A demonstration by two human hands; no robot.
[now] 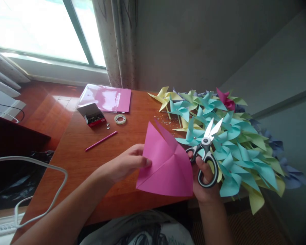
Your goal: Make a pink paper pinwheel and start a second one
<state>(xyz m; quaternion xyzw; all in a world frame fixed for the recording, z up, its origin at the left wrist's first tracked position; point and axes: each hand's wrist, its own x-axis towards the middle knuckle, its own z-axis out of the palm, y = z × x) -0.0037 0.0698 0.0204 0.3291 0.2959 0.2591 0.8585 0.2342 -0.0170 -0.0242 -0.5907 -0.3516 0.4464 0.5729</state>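
Note:
My left hand (127, 163) pinches the left edge of a pink creased paper square (165, 163), holding it up over the wooden table (91, 163). Just right of the paper, my right hand (206, 180) has its fingers through the black-and-grey handles of a pair of scissors (206, 149). The scissor blades are spread apart and point up and away from the paper. The paper hides part of my right hand.
A big heap of blue, yellow, pink and purple paper pinwheels (229, 146) covers the table's right side. Farther left lie a pink stick (101, 141), a tape roll (120, 119), a small box of pins (91, 115) and pink paper sheets (105, 98). A white cable (40, 165) loops at left.

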